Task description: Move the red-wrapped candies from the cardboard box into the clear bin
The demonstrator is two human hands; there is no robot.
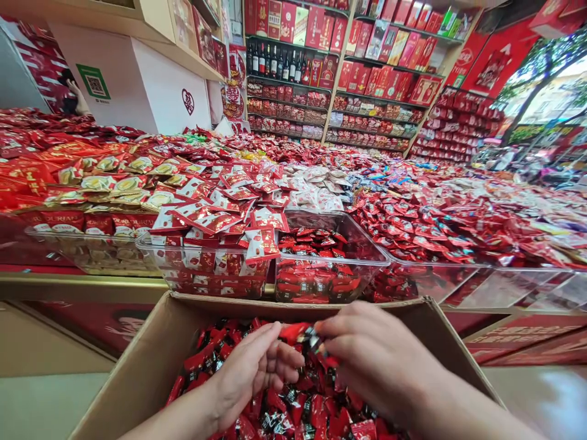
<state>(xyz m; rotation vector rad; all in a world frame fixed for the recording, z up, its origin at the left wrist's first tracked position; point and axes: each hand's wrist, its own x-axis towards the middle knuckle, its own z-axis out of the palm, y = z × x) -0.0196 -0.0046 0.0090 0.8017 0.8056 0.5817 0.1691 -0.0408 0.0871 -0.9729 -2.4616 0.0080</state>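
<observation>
A cardboard box (pixel 132 360) stands open before me, holding a heap of red and black wrapped candies (pixel 293 409). Over the heap, my right hand (pixel 376 348) pinches a few wrapped candies (pixel 302 333) that are partly smeared by motion. Close beside them is my left hand (pixel 247 373), palm turned inward, its fingers loosely curved and apart with nothing in the palm. Whether its fingertips touch the candies I cannot tell. Just beyond the box, a clear plastic bin (pixel 362 244) is partly filled with similar red and black candies (pixel 316 278).
White and red packets (pixel 215 214) overfill the bin to the left. Durian-labelled packets (pixel 105 223) lie farther left, and red candies (pixel 422 226) are piled at right. Shelves (pixel 339 73) of boxes and bottles stand behind. Part of another person (pixel 79 95) shows at far left.
</observation>
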